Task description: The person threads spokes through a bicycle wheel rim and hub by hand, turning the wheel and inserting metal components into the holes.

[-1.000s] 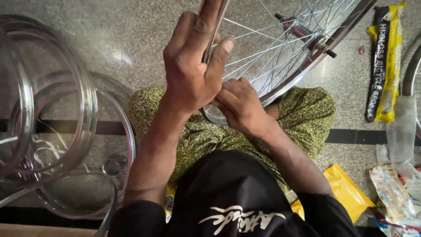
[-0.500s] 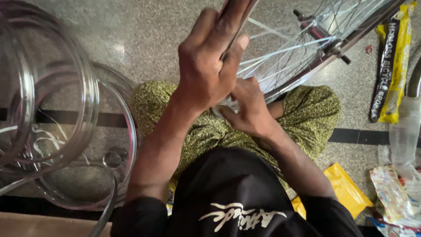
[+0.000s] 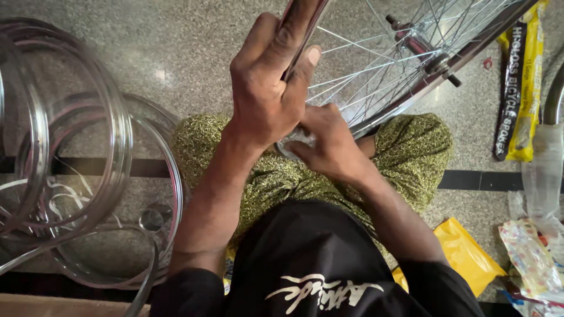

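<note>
Wheel [image 3: 405, 70] looks light, stiff, slippery; left hand [image 3: 267, 88] clamps its rim, right hand [image 3: 329, 144] pinches below that grip.

Bright, even light; glare on stacked rims [image 3: 70, 147]; edges slightly bowed.

Speckled stone floor [image 3: 176, 47] with a dark stripe. Left of the hands: stacked steel rims [image 3: 64, 176]. Right: yellow spoke packet [image 3: 520, 88], yellow bag [image 3: 470, 255], clear wrappers [image 3: 540, 246].
</note>
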